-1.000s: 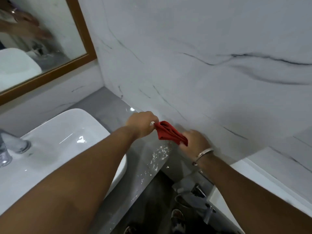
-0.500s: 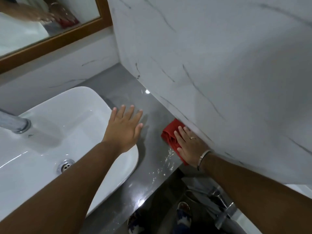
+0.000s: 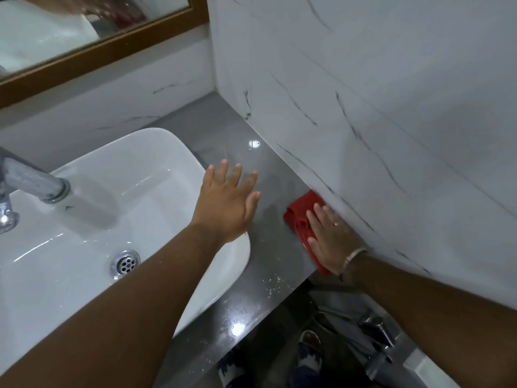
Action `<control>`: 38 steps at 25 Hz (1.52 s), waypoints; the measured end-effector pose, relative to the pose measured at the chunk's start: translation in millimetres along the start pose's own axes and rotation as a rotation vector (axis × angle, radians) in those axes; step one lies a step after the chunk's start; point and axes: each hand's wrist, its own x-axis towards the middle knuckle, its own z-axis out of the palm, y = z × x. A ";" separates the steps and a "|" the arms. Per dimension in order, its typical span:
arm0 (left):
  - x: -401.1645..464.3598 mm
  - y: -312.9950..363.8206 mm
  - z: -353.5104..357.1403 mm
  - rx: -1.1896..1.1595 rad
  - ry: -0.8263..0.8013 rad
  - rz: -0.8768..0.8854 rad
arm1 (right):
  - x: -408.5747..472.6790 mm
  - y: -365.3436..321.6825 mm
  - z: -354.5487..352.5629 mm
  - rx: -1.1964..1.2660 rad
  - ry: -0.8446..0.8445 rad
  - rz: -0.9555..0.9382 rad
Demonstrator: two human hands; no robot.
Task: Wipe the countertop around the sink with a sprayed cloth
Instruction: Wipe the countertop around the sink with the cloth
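Note:
A red cloth (image 3: 299, 217) lies on the grey countertop (image 3: 223, 130) right against the marble side wall. My right hand (image 3: 331, 236) presses flat on the cloth, fingers stretched forward, covering most of it. My left hand (image 3: 228, 200) hovers open with fingers spread above the right rim of the white sink (image 3: 156, 141), holding nothing. White specks dot the countertop near its front edge.
A marble side wall (image 3: 377, 121) rises directly right of the cloth. A metal faucet (image 3: 33, 183) reaches over the sink from the left, and a drain (image 3: 125, 264) sits in the basin. A wood-framed mirror (image 3: 106, 49) hangs behind. Feet and plumbing show below the counter edge.
A second ago both hands held the cloth up near the wall. The right hand has since pressed it flat on the countertop; the left hand let go and hovers open over the sink rim.

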 end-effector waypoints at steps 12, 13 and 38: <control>2.7 -4.7 3.7 -0.027 -0.014 0.019 | -2.3 -21.0 4.5 0.022 -0.014 0.005; 2.0 -5.5 4.6 -0.031 -0.009 0.026 | 5.0 -42.3 3.0 0.080 0.013 0.106; -319.3 -86.8 -2.6 0.009 -0.130 -0.649 | -41.5 -67.4 7.5 0.066 -0.016 -0.086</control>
